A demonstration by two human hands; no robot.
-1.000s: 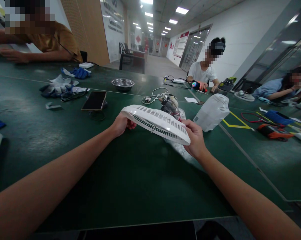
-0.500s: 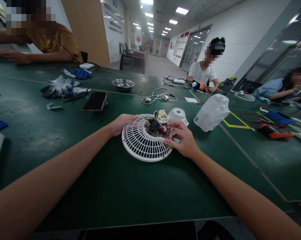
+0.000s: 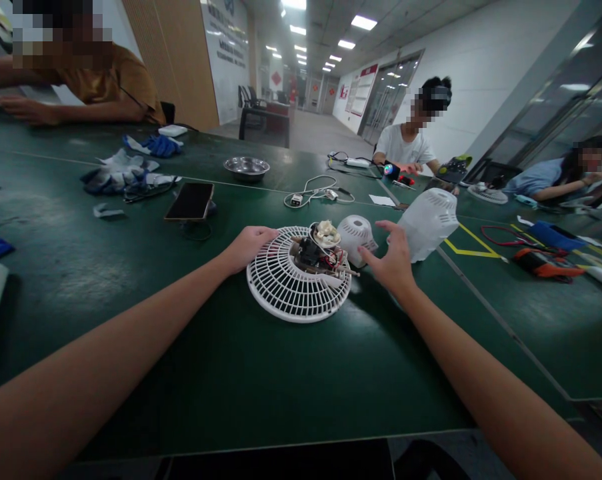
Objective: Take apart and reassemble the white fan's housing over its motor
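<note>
White fan grille (image 3: 295,303) flat on green surface (image 3: 281,387), motor assembly (image 3: 311,253) over centre; left hand (image 3: 248,250) at grille's left rim, fingers together, thumb hidden, cannot tell if pinching; right hand (image 3: 393,263) nearer small vented cover (image 3: 355,233), which lies just left of its spread fingers, contact unclear; tall housing (image 3: 431,223) close beyond, long axis slanting up rightward; open room towards near edge

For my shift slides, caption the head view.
Left hand touching a round white plastic fan grille bearing a black wired motor assembly; open right hand near a small domed white plastic cover.
</note>
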